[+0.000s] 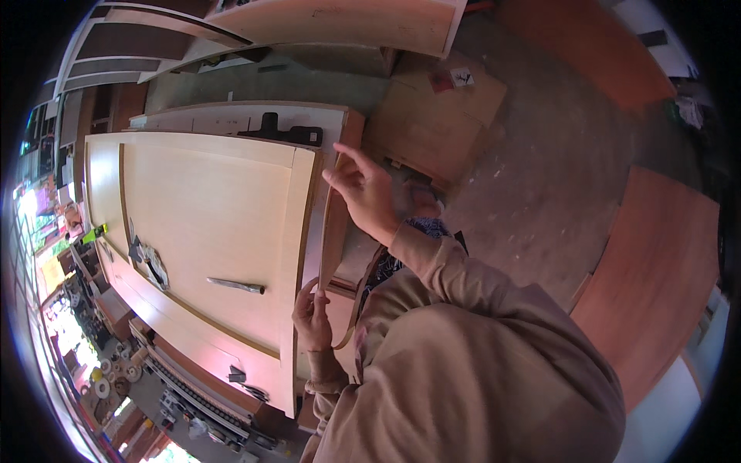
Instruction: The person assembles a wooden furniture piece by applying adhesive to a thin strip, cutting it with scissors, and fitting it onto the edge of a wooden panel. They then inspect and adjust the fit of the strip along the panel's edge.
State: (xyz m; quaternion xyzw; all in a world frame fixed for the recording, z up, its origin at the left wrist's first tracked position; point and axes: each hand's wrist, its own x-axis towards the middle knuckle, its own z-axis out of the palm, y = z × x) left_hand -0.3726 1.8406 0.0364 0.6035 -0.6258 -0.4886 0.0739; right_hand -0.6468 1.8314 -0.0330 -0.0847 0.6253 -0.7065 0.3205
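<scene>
My left hand (pixel 312 318) is at the near right edge of a pale wooden panel (pixel 216 201) with a raised frame, lying flat. Its fingers are curled with the thumb close to them, and what they pinch is hard to see. A thin brown strip (pixel 361 312) curves down beside that wrist. Farther off, my right hand (pixel 364 193) hovers by the panel's far right corner, index finger stretched out and thumb apart. I see nothing between those fingers. On the panel lie a slim grey metal tool (pixel 235 285) and a crumpled grey-and-white item (pixel 150 262).
A black T-shaped tool (pixel 285 133) rests on a white-topped cabinet (pixel 328 119) beyond the panel. Shelving (pixel 131 46) stands at the far left. A cardboard sheet (pixel 440 116) lies on the floor; a reddish-brown board (pixel 648 285) is at the right. A dark clip-like object (pixel 236 375) sits near the panel's front.
</scene>
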